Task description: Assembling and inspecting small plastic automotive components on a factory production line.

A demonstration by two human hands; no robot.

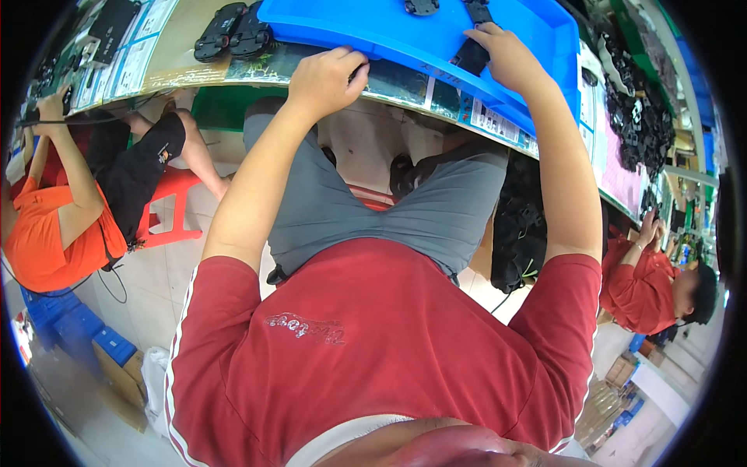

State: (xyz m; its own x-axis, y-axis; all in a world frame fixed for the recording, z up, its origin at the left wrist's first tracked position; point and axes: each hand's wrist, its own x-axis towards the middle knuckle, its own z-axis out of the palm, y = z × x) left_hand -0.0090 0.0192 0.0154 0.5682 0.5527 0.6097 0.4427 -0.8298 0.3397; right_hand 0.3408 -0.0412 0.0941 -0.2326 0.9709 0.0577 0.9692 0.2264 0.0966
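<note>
My left hand (325, 84) is closed at the front edge of the table, beside the near wall of a blue plastic tray (303, 29). Something small and dark shows between its thumb and fingers, too hidden to name. Over the tray's right part reaches my right hand (510, 61), its fingers bent and gripping a flat black plastic part (471, 57). Just beyond those fingers lies another black part (478, 11). A further black piece (422, 6) sits at the far side of the tray.
Two black car-shaped plastic pieces (250, 35) lie left of the tray. A heap of black parts (638, 117) covers the table at the right. One person in orange (58, 233) sits at the left, another in red (642, 284) at the right. A red stool (175, 206) stands left.
</note>
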